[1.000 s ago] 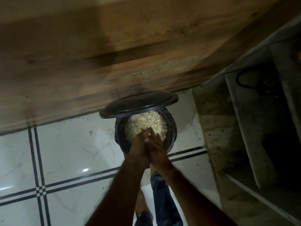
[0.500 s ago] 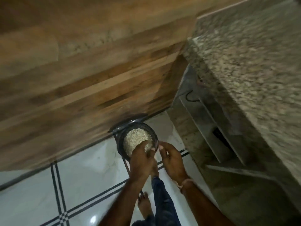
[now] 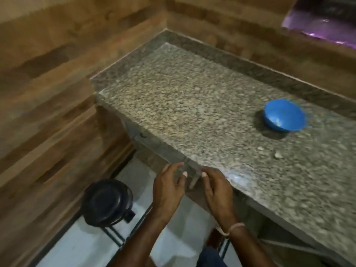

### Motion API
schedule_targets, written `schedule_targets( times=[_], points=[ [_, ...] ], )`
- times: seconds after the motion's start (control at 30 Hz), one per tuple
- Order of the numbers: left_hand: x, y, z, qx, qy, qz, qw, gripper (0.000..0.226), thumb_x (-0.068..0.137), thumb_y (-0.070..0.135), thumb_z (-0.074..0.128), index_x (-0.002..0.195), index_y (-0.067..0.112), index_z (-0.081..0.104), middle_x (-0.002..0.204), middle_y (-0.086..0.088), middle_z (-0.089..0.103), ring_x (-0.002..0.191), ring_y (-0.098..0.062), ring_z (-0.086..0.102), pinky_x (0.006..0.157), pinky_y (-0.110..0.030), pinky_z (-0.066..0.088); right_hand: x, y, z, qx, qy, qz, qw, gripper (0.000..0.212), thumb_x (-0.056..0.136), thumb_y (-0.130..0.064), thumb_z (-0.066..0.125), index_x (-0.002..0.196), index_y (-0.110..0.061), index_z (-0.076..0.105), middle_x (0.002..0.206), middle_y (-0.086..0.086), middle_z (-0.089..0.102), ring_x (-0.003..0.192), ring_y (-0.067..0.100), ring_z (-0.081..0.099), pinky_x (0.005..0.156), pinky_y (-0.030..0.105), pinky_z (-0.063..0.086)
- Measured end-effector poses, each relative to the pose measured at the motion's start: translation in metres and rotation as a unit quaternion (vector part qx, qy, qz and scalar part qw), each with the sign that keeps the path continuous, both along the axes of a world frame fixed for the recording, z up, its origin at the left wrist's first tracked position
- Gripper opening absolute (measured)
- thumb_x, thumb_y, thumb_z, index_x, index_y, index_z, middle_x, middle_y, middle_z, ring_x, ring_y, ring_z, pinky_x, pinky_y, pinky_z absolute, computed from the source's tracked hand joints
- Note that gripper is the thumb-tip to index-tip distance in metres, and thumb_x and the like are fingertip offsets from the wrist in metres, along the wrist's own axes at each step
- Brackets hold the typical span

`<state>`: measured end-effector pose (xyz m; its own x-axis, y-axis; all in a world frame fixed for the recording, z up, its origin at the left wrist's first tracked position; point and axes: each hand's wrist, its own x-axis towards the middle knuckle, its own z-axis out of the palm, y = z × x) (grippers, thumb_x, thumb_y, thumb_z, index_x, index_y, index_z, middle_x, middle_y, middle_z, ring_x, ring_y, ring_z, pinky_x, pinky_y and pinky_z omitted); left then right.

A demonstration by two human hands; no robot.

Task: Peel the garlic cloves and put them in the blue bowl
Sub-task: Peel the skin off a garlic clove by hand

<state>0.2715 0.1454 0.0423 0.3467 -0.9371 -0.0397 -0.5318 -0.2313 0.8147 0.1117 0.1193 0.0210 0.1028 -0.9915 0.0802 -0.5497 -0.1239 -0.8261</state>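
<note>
Left hand [image 3: 169, 186], lower centre: fingers loosely spread, nothing held. Right hand [image 3: 216, 187] just beside it: fingers tucked under, grip unreadable. Both hovered at the granite counter's [image 3: 192, 97] front edge. Blue bowl [image 3: 285, 114] stood well apart, at right of frame, with pale bits inside, likely peeled cloves. Pale scrap [image 3: 278, 155] lay on the counter below it in frame. No unpeeled garlic was seen. Judged late or paused.
</note>
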Motion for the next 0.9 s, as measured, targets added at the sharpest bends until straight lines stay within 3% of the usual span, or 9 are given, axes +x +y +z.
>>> schedule_targets(
  times=[0.2, 0.4, 0.53, 0.63, 0.77, 0.9],
  points=[
    [-0.121, -0.066, -0.007, -0.010, 0.025, -0.082, 0.996, 0.031, 0.098, 0.016, 0.068, 0.127, 0.027, 0.068, 0.130, 0.010, 0.064, 0.125, -0.013, 0.058, 0.106, -0.035, 0.049, -0.126, -0.044, -0.008, -0.006, 0.044, -0.084, 0.995, 0.024, 0.108, -0.024, 0.058, 0.126, -0.025, 0.073, 0.125, -0.010, 0.071, 0.117, 0.006, 0.063, 0.100, 0.022, 0.048],
    [-0.190, -0.117, -0.029, 0.021, 0.024, -0.133, 0.991, 0.032, 0.096, 0.020, 0.070, 0.126, 0.031, 0.068, 0.128, 0.011, 0.062, 0.114, -0.013, 0.064, 0.094, -0.042, 0.058, -0.202, -0.081, -0.025, 0.015, 0.081, -0.107, 0.991, 0.026, 0.107, -0.028, 0.057, 0.128, -0.023, 0.071, 0.127, -0.006, 0.070, 0.115, 0.017, 0.067, 0.095, 0.036, 0.055],
    [-0.209, -0.161, -0.038, 0.032, -0.036, -0.166, 0.985, 0.037, 0.093, 0.009, 0.070, 0.128, 0.021, 0.068, 0.123, 0.001, 0.064, 0.106, -0.014, 0.064, 0.091, -0.039, 0.058, -0.235, -0.107, -0.036, 0.033, 0.085, -0.143, 0.986, 0.033, 0.102, -0.024, 0.064, 0.136, -0.022, 0.065, 0.131, -0.002, 0.064, 0.118, 0.024, 0.066, 0.091, 0.042, 0.058],
    [-0.221, -0.196, -0.046, 0.035, -0.096, -0.206, 0.973, 0.040, 0.089, 0.009, 0.073, 0.126, 0.021, 0.068, 0.118, -0.001, 0.065, 0.110, -0.020, 0.062, 0.091, -0.039, 0.055, -0.254, -0.129, -0.041, 0.068, 0.177, -0.150, 0.970, 0.057, 0.092, -0.013, 0.076, 0.145, -0.018, 0.057, 0.140, 0.006, 0.055, 0.126, 0.030, 0.053, 0.092, 0.042, 0.053],
    [-0.233, -0.224, -0.059, 0.035, -0.149, -0.264, 0.952, 0.022, 0.088, 0.012, 0.076, 0.104, 0.025, 0.068, 0.103, 0.002, 0.060, 0.103, -0.022, 0.059, 0.080, -0.038, 0.052, -0.267, -0.148, -0.044, 0.104, 0.263, -0.141, 0.949, 0.061, 0.077, -0.014, 0.089, 0.131, -0.016, 0.062, 0.131, 0.006, 0.055, 0.115, 0.034, 0.050, 0.084, 0.040, 0.048],
    [-0.236, -0.232, -0.059, 0.039, -0.149, -0.271, 0.950, 0.024, 0.087, 0.009, 0.073, 0.081, 0.026, 0.058, 0.087, 0.007, 0.054, 0.091, -0.020, 0.056, 0.065, -0.033, 0.041, -0.266, -0.149, -0.048, 0.092, 0.246, -0.160, 0.952, 0.061, 0.072, -0.011, 0.091, 0.125, -0.020, 0.064, 0.132, 0.002, 0.056, 0.113, 0.029, 0.049, 0.084, 0.040, 0.048]
  ],
)
